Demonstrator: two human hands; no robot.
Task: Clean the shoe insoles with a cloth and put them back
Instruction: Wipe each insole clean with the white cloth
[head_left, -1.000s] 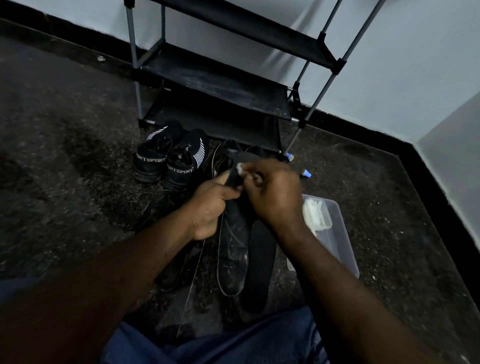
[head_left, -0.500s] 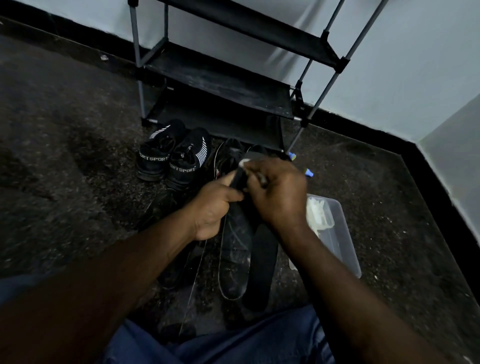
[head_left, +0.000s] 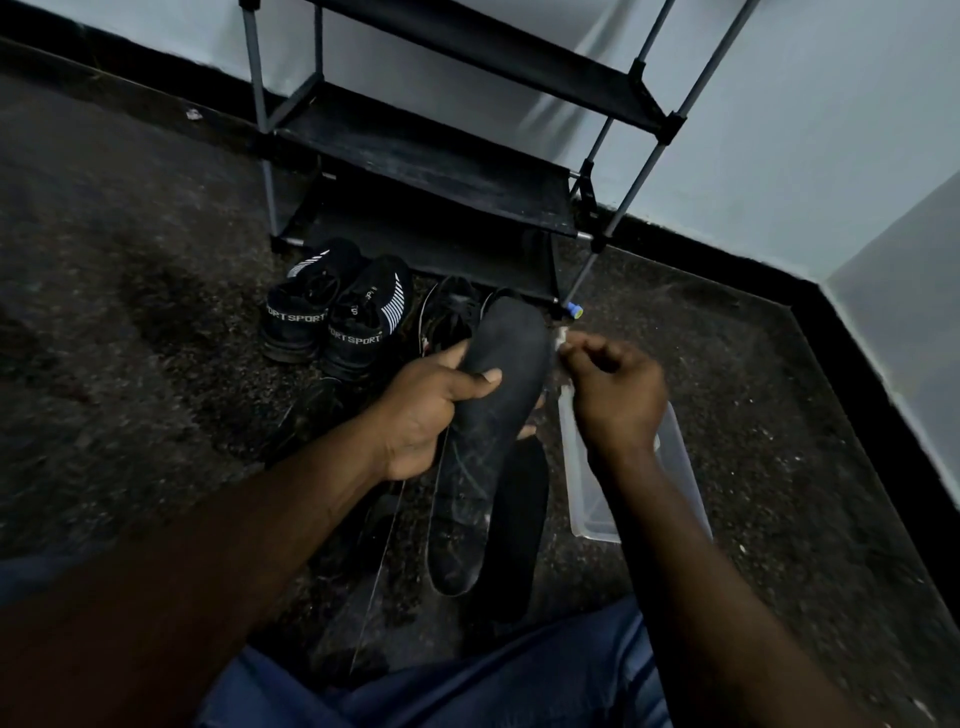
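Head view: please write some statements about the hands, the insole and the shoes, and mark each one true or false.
1. The left hand grips the black insole. True.
2. The right hand pinches a small white cloth. True.
3. The SPORT shoes stand on the shoe rack. False: they stand on the floor before it.
4. The clear container lies left of the left hand. False: it lies on the right, under the right wrist.

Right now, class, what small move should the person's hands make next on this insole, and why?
Probably draw the right hand leftward so its white cloth wipes across the face of the insole. The left hand grips the insole steady, thumb over its face; the cloth sits at the right edge near the top, and pale scuff marks show lower down.
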